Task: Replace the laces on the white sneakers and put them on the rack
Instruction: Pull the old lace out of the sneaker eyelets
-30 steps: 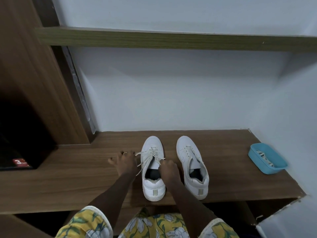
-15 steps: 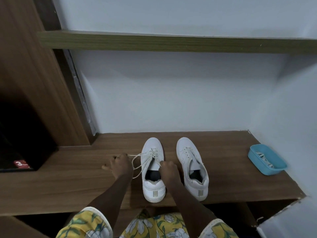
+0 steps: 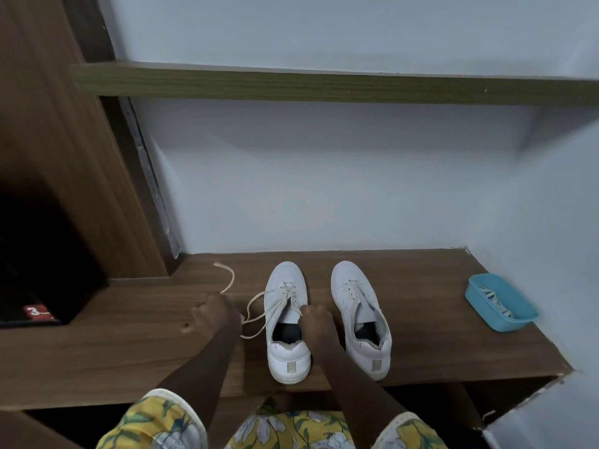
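Two white sneakers stand side by side at six o'clock: the left sneaker [image 3: 285, 277] and the right sneaker [image 3: 351, 283]. Each carries one lace: a cream lace [image 3: 256, 306] hanging loose on the left one, a threaded lace [image 3: 355, 293] on the right one. Two hands (both pinching that cream lace): left hand [image 3: 215, 314], right hand [image 3: 316, 322]. One blue tray [image 3: 515, 320] at four o'clock holds striped laces [image 3: 492, 298], too tangled to count. One wooden shelf [image 3: 324, 85] at twelve o'clock, one bench [image 3: 421, 319], one red label [image 3: 37, 311] at nine o'clock.
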The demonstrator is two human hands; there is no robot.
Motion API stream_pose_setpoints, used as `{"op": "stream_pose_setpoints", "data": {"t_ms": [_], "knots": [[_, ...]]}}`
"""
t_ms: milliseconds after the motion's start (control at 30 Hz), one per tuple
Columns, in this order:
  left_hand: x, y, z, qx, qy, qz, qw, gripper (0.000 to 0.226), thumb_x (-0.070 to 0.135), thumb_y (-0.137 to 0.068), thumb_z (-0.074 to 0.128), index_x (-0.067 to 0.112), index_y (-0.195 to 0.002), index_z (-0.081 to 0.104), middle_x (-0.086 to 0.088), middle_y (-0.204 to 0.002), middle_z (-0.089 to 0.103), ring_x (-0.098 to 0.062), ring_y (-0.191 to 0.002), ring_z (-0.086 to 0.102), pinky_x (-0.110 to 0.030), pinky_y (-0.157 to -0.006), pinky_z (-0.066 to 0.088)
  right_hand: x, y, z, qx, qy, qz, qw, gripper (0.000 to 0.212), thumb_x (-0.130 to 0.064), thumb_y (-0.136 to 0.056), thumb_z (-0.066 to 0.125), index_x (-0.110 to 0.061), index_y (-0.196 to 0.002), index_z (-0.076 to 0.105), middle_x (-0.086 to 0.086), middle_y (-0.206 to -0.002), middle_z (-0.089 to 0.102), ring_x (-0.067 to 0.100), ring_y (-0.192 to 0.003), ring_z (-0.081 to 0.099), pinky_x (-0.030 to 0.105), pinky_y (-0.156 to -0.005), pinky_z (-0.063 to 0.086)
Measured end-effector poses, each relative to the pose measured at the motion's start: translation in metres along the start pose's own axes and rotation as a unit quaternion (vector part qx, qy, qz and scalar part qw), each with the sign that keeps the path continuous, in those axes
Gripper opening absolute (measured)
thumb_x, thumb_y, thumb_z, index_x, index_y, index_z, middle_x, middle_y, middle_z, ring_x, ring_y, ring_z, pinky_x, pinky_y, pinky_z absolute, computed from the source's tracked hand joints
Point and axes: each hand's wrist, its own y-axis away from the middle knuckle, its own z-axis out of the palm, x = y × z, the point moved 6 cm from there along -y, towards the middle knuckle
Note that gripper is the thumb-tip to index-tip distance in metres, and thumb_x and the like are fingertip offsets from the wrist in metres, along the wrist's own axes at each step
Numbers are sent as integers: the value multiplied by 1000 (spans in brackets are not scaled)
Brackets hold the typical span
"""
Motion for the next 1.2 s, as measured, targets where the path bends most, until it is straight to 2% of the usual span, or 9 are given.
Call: {"op": "stream_pose_setpoints", "data": {"t_ms": [133,300,400,500,600,700,867,1033,1200], "knots": [[-7,-6,6,-40,-22,-6,999,24,18,-92,48,4,-97,67,-22,-102,66,-36,-109,52,-53,-101,36,-2,1,0,-2,12,7,1000,26,-5,-98,39,-2,-117,57,16,-114,61,27,-103,62,30,-77,47],[-18,-16,55,-123,-83,10,989,50,57,-85,41,17,-93,70,-10,-100,69,-31,-98,62,-50,-95,43,-6,-1,-4,-17,20,-1,1000,27,-3,-98,39,-1,-118,56,15,-118,60,28,-108,60,32,-84,49],[6,3,52,-118,-106,105,982,47,48,-89,31,22,-87,70,1,-91,66,-22,-93,60,-37,-87,41,-11,-2,-8,-10,8,-12,1000,24,-14,-99,42,-3,-113,59,13,-114,62,26,-104,61,30,-79,49],[41,39,30,-107,-156,221,957,47,59,-90,35,29,-89,71,5,-93,67,-16,-98,59,-36,-84,31,-13,-4,-11,14,-35,-6,999,37,-33,-101,39,-5,-107,63,10,-106,65,24,-99,62,28,-73,44],[58,55,32,-108,-197,306,925,48,55,-95,32,28,-99,70,0,-98,69,-19,-98,60,-34,-80,32,-17,-9,-13,32,-61,-14,998,34,-24,-102,35,-7,-112,62,10,-113,63,22,-102,61,27,-84,46],[64,57,41,-136,-210,314,916,47,51,-98,30,25,-101,69,-1,-97,69,-21,-94,63,-33,-81,40,-22,-12,-11,18,-67,-19,997,32,-16,-102,35,-5,-121,58,11,-121,60,21,-110,56,24,-92,40],[61,55,51,-144,-193,346,907,43,39,-99,33,17,-99,70,-5,-100,67,-21,-92,63,-30,-73,43,-21,-14,-4,16,-92,6,996,30,-8,-99,35,1,-115,58,20,-117,59,32,-108,56,24,-76,33],[48,61,55,-172,-135,372,902,39,34,-99,34,10,-96,65,-11,-98,66,-27,-93,61,-36,-79,45,-21,-20,-9,30,-102,15,994,31,-13,-99,38,-4,-117,62,13,-116,64,24,-104,61,25,-83,44],[38,59,61,-193,-78,323,923,34,30,-100,37,7,-98,62,-14,-94,67,-30,-89,63,-36,-71,46,-24,-22,-11,46,-105,-6,993,30,-16,-98,43,-11,-121,63,10,-116,67,22,-103,63,27,-91,47]]}}
